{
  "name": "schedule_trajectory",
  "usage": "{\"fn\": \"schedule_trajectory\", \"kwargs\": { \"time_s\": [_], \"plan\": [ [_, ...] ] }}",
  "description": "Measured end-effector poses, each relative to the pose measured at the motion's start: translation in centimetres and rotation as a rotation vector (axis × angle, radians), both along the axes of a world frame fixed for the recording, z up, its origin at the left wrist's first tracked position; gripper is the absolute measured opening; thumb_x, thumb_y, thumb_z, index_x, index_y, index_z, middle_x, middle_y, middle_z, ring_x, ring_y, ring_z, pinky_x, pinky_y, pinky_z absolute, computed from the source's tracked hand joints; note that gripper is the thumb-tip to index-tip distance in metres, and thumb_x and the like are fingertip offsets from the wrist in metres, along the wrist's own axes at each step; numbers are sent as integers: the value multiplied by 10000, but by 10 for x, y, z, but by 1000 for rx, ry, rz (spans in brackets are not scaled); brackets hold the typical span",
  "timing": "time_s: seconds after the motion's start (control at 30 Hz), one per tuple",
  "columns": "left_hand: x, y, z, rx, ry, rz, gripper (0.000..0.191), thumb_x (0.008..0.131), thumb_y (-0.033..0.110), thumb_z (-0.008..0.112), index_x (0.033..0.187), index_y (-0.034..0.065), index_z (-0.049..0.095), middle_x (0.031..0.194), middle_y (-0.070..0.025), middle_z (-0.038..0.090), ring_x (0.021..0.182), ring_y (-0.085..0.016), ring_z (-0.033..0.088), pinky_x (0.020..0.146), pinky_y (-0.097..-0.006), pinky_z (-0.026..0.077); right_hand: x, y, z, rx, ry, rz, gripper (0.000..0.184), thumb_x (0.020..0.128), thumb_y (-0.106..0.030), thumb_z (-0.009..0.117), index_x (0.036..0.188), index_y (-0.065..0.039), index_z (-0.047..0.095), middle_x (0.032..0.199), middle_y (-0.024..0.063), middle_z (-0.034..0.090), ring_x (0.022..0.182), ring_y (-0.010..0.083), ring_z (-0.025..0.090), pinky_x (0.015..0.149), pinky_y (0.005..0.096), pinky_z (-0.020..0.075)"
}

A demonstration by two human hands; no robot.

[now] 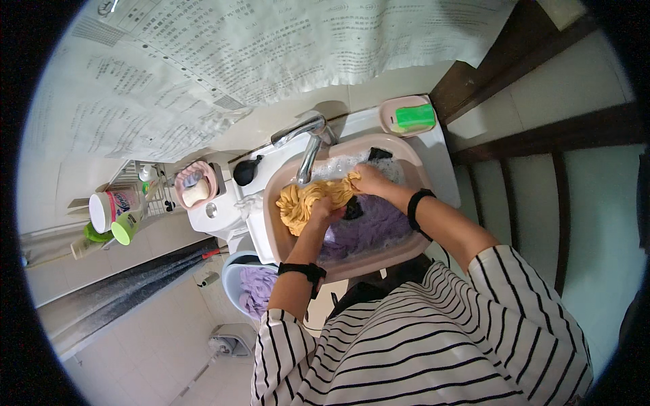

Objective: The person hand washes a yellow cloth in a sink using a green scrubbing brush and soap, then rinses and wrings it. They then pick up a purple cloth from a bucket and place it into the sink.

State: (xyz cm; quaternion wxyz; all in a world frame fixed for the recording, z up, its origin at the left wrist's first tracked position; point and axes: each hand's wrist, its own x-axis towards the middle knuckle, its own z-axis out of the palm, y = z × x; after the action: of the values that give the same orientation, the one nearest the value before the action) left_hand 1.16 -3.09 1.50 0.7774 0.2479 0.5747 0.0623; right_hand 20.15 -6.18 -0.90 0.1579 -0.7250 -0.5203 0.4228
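A bunched yellow cloth (299,205) is gripped between my two hands over a pink plastic basin (272,231). My left hand (326,209) grasps its middle, near the soapy water. My right hand (367,179) clutches the cloth's right end. Below them, purple fabric (368,231) lies soaking in the basin. Small black pieces (353,208) show among the suds, another black piece (380,154) lying by the far wall of the basin. The undersides of both hands are partly hidden.
A chrome faucet (309,157) reaches over the basin's far rim. Behind it on the right, a soap dish (396,109) holds a green sponge (415,116). At left are a soap bar (196,193) and a wire shelf with bottles. A blue bucket (233,289) contains lilac fabric (258,289).
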Motion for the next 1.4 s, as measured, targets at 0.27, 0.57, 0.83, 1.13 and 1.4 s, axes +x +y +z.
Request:
{"fn": "schedule_trajectory", "kwargs": {
  "time_s": [0.27,0.57,0.83,1.13,1.4],
  "plan": [
    [25,5,-48,-90,-443,229,343,875,422,466,993,112,552,901,-33,591,821,-175,566,730,-380,479,-53,-6,57,53,119,-238,217,755,-131,545,925,4,529,831,207,592,810,383,570,708,451,455],
    [34,-29,49,19,-200,447,331,897,402,376,983,112,509,961,-61,543,835,-197,547,650,-328,476,-58,-10,125,207,268,-114,215,783,-187,538,710,14,558,633,174,563,604,332,567,571,409,444],
    [10,-32,105,-44,-422,426,339,883,279,453,1136,53,466,1059,-110,577,960,-239,575,847,-382,471,67,-2,89,366,-230,58,118,771,-135,544,802,-37,602,810,142,603,745,288,574,658,375,449],
    [10,-56,147,-57,-536,665,223,771,44,524,970,-56,519,893,-136,598,779,-258,607,700,-367,514,154,17,105,259,-816,386,463,706,-36,627,1119,-19,420,1090,183,480,1046,359,454,860,424,387],
    [37,-62,140,-170,-674,741,244,853,159,461,1020,-9,520,940,-127,604,821,-241,598,751,-393,487,9,-12,171,523,-224,389,301,820,-203,551,1055,-24,494,946,205,557,873,364,547,729,395,430]
  ]
}}
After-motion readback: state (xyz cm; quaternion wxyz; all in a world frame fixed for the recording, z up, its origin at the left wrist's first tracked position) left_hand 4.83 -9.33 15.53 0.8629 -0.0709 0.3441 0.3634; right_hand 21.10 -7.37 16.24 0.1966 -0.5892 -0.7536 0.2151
